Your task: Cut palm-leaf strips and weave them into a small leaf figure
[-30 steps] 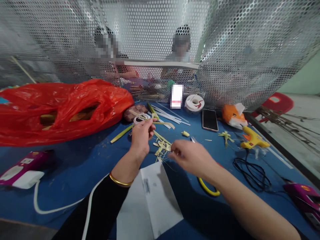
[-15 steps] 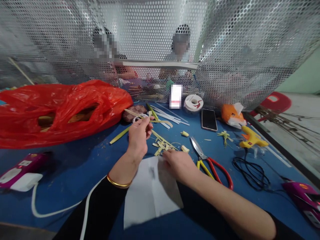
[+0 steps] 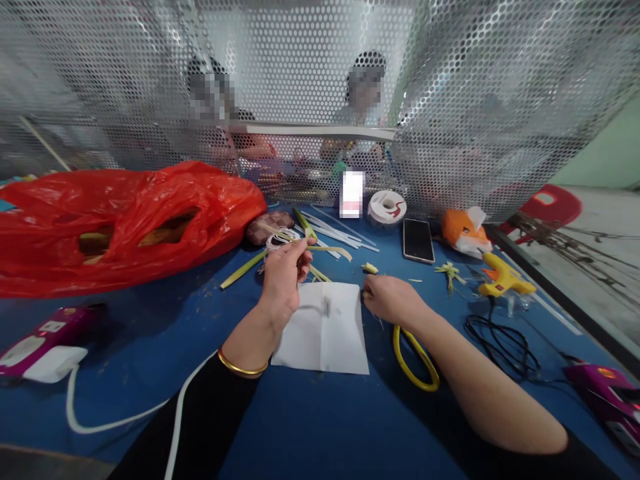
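My left hand [image 3: 286,272] pinches a thin, pale green-yellow leaf strip [image 3: 333,250] between thumb and fingertips, above the table. The strip's curled end points right. My right hand [image 3: 393,299] is closed beside the far right corner of a creased white paper sheet [image 3: 345,340]. What its fingers hold, if anything, is hidden. Under this hand and forearm lie scissors, with one yellow handle loop [image 3: 416,360] showing. Pale leaf pieces [image 3: 320,273] stick out past the paper's far edge. A small pale yellow piece [image 3: 370,267] lies just beyond my right hand.
At left sits a red plastic bag [image 3: 215,200]. White strips [image 3: 345,233], a ribbon spool [image 3: 387,207], a phone [image 3: 419,240] and a yellow glue gun [image 3: 505,277] lie farther back. A white cable [image 3: 183,393] crosses my left sleeve. People sit behind a perforated screen [image 3: 300,60].
The paper sheet has shifted away from me and now covers most of the leaf scraps. My right hand has moved right, over the scissors. My left hand has barely moved and keeps the strip.
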Tool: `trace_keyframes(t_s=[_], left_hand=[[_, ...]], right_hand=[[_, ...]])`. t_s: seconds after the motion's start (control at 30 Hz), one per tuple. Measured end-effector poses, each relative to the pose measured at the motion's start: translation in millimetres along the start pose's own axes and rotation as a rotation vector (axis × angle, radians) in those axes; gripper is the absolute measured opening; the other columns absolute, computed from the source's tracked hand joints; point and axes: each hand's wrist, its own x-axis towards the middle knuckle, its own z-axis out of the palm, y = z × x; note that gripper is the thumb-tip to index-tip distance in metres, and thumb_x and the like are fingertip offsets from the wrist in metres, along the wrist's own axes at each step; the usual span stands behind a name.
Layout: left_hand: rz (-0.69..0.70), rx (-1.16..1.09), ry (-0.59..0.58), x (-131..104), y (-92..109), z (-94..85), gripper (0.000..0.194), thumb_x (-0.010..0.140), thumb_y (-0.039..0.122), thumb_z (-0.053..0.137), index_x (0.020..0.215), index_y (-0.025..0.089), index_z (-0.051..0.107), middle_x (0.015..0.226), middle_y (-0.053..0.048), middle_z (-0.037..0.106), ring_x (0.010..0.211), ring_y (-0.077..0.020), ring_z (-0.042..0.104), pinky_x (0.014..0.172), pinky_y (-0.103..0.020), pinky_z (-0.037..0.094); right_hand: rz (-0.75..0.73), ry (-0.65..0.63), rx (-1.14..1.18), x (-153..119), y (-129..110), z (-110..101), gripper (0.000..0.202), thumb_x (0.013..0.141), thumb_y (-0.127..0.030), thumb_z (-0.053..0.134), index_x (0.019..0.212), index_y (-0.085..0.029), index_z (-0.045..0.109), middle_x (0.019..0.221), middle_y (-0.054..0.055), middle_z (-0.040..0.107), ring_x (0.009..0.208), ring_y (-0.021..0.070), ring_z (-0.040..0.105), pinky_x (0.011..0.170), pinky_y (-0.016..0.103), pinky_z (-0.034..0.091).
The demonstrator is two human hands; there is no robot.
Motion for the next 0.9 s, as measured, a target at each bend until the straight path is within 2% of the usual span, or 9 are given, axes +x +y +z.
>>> trace_keyframes(t_s=[0.1, 0.17, 0.27, 0.33, 0.43, 0.53, 0.73, 0.8, 0.9], left_hand=[[0.008, 0.003, -0.004, -1, 0, 0.4, 0.013, 0.077, 0.023, 0.065, 0.077, 0.013, 0.073, 0.054, 0.003, 0.05, 0.039, -0.0014, 0.037, 0.037, -0.016, 0.016], [0.008, 0.009, -0.001, -1, 0, 0.7, 0.014, 0.076, 0.024, 0.066, 0.077, 0.013, 0.073, 0.054, 0.003, 0.05, 0.039, -0.0014, 0.037, 0.037, -0.016, 0.016], [0.0, 0.011, 0.003, -2, -1, 1.5, 0.014, 0.075, 0.025, 0.067, 0.077, 0.012, 0.073, 0.055, 0.004, 0.05, 0.04, -0.0013, 0.038, 0.037, -0.016, 0.018], [-0.008, 0.003, -0.006, -3, -2, 2.0, 0.014, 0.074, 0.025, 0.068, 0.077, 0.012, 0.073, 0.055, 0.004, 0.051, 0.04, -0.001, 0.038, 0.037, -0.015, 0.017], [-0.04, -0.009, -0.021, -4, -2, 3.2, 0.015, 0.074, 0.025, 0.07, 0.076, 0.011, 0.072, 0.055, 0.004, 0.05, 0.039, -0.0008, 0.037, 0.037, -0.015, 0.016], [-0.091, -0.007, -0.027, -6, -3, 4.3, 0.014, 0.075, 0.024, 0.069, 0.077, 0.011, 0.072, 0.056, 0.003, 0.051, 0.039, -0.0008, 0.039, 0.037, -0.015, 0.015], [-0.162, 0.025, -0.114, -11, -6, 6.4, 0.017, 0.077, 0.028, 0.068, 0.081, 0.012, 0.073, 0.059, 0.001, 0.057, 0.043, -0.003, 0.046, 0.04, -0.016, 0.023], [-0.181, 0.03, -0.172, -15, -8, 7.8, 0.024, 0.08, 0.036, 0.066, 0.082, 0.013, 0.073, 0.061, -0.001, 0.06, 0.044, -0.0043, 0.048, 0.041, -0.018, 0.025], [-0.246, 0.059, -0.292, -22, -10, 10.7, 0.033, 0.08, 0.044, 0.065, 0.086, 0.013, 0.073, 0.065, -0.003, 0.064, 0.047, -0.0059, 0.051, 0.042, -0.019, 0.027]], right_hand=[[0.049, 0.083, 0.007, -1, -1, -7, 0.013, 0.083, -0.017, 0.052, 0.088, -0.016, 0.064, 0.084, 0.011, 0.068, 0.074, 0.0227, 0.063, 0.055, 0.028, 0.032], [0.037, 0.222, 0.091, -4, -4, -12, 0.017, 0.089, -0.022, 0.049, 0.099, -0.017, 0.061, 0.092, 0.01, 0.067, 0.079, 0.0212, 0.061, 0.06, 0.028, 0.037], [-0.198, 0.406, 0.35, -9, -19, -7, 0.013, 0.092, -0.024, 0.052, 0.099, -0.02, 0.062, 0.092, 0.006, 0.065, 0.081, 0.017, 0.06, 0.069, 0.025, 0.041], [-0.357, 0.283, 0.349, -11, -30, 6, 0.009, 0.089, -0.021, 0.057, 0.09, -0.021, 0.066, 0.088, 0.004, 0.065, 0.079, 0.0166, 0.061, 0.067, 0.025, 0.041], [-0.401, 0.204, 0.339, -10, -37, 20, 0.006, 0.083, -0.019, 0.065, 0.081, -0.021, 0.07, 0.085, 0.002, 0.065, 0.069, 0.0138, 0.059, 0.062, 0.024, 0.04], [-0.327, 0.256, 0.402, -8, -28, 10, 0.02, 0.085, -0.028, 0.065, 0.103, -0.021, 0.069, 0.097, 0.004, 0.065, 0.069, 0.0138, 0.058, 0.065, 0.026, 0.042], [-0.12, 0.274, 0.456, -20, -2, -28, 0.011, 0.081, -0.026, 0.061, 0.074, -0.02, 0.068, 0.073, 0.001, 0.063, 0.065, 0.0154, 0.055, 0.059, 0.027, 0.037], [-0.08, 0.269, 0.693, -28, -4, -25, 0.014, 0.075, -0.033, 0.067, 0.081, -0.02, 0.067, 0.07, 0.0, 0.061, 0.062, 0.0152, 0.054, 0.058, 0.028, 0.039], [-0.002, 0.34, 1.262, -37, -16, -12, 0.038, 0.071, -0.041, 0.07, 0.101, -0.02, 0.065, 0.075, 0.0, 0.063, 0.066, 0.016, 0.058, 0.064, 0.03, 0.047]])
